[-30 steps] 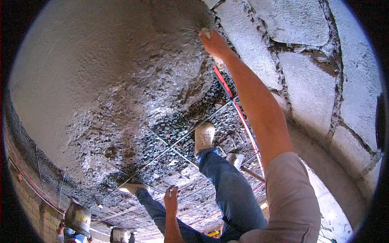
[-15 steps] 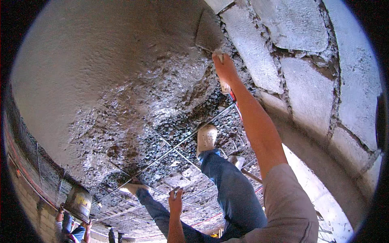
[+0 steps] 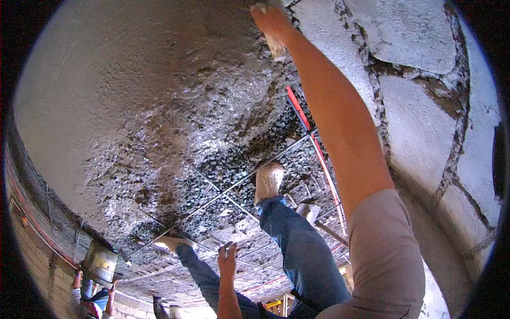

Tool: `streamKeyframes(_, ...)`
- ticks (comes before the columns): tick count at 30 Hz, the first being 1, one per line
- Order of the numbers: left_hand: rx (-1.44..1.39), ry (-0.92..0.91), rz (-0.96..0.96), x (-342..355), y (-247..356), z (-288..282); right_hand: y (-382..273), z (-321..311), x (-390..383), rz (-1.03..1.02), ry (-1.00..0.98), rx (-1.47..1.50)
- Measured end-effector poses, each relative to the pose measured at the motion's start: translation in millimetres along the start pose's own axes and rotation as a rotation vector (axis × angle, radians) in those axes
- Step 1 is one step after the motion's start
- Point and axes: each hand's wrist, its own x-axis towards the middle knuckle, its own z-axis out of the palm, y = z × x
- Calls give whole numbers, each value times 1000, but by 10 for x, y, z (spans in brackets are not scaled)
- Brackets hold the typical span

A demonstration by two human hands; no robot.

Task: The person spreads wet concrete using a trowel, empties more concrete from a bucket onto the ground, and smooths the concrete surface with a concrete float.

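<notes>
Progress: the far spread of wet concrete (image 3: pixel 122 80) is looking smooth already; nearer the feet it's staying rough, w/ gravel and rebar mesh (image 3: pixel 234 191) still showing through — judging approx. half smoothed, the rough band and open mesh left.
Right hand (image 3: pixel 270 21): reaching far out along the block wall (image 3: pixel 425 106), fingers closing round a pale float/trowel handle (image 3: pixel 276 49); grip looks wrapped, tho fingertips are mostly hidden.
Tool position: sitting at the concrete's edge by the wall, right where smooth surface is meeting rough.
Tool axis: visible part is running roughly along the forearm line, pointing back toward the person; working end is hidden behind the hand, can't tell its facing.
Left hand (image 3: pixel 228 258): hanging low near the knees, fingers loosely spread, holding nothing.
Feet: pale shoe (image 3: pixel 268 181) standing on the mesh, other foot further left.
Also: red line (image 3: pixel 313 143) running along the wall base; another person lifting a bucket (image 3: pixel 100 263) at the slab's lower-left edge.
</notes>
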Motion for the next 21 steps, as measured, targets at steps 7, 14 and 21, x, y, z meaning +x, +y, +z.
streamKeyframes(7, 172, -130, -5, -452, 302, 14, -258, -53, -1985, 451, 54, 1149)
streamKeyframes(14, 322, -33, 20, -406, 266, -585, -388, 316, -2596, 462, 68, 1142)
streamKeyframes(21, 273, 40, 25, -317, 235, -585, -549, -417, -744, 280, 207, 1080)
